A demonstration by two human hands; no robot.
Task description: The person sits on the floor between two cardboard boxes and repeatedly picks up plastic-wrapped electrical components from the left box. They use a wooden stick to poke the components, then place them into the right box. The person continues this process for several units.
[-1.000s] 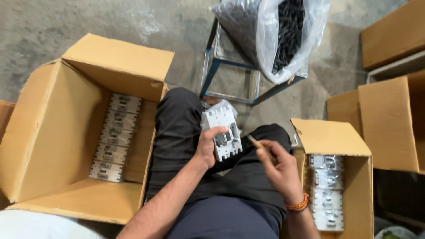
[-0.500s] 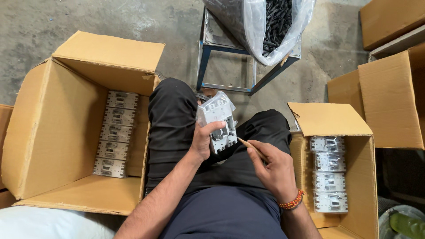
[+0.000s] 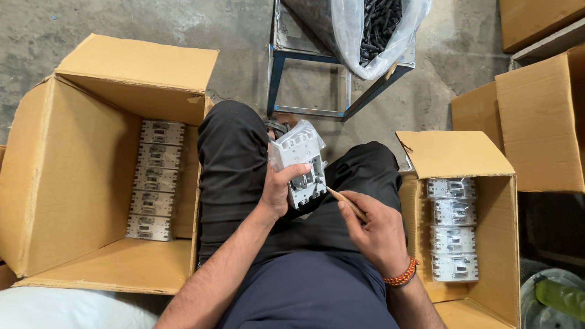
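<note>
My left hand point(image 3: 281, 189) grips a white plastic breaker-like unit point(image 3: 300, 159) above my lap, its open face turned up. In my right hand point(image 3: 375, 228) is a thin wooden stick point(image 3: 346, 203), pinched between the fingers, with its tip touching the lower part of the unit. Both hands sit over my dark trousers, between two open cardboard boxes.
A large open cardboard box point(image 3: 73, 183) on the left holds a row of several white units point(image 3: 151, 180). A smaller box point(image 3: 481, 244) on the right holds several more point(image 3: 452, 237). Ahead, a blue metal stool point(image 3: 317, 79) carries a clear bag of black parts point(image 3: 378, 30). More cartons point(image 3: 536, 122) stand far right.
The view has tilted slightly, so everything sits lower in the frame. The stick tip has come in from beside the unit to touch it. Left hand keeps the same hold.
</note>
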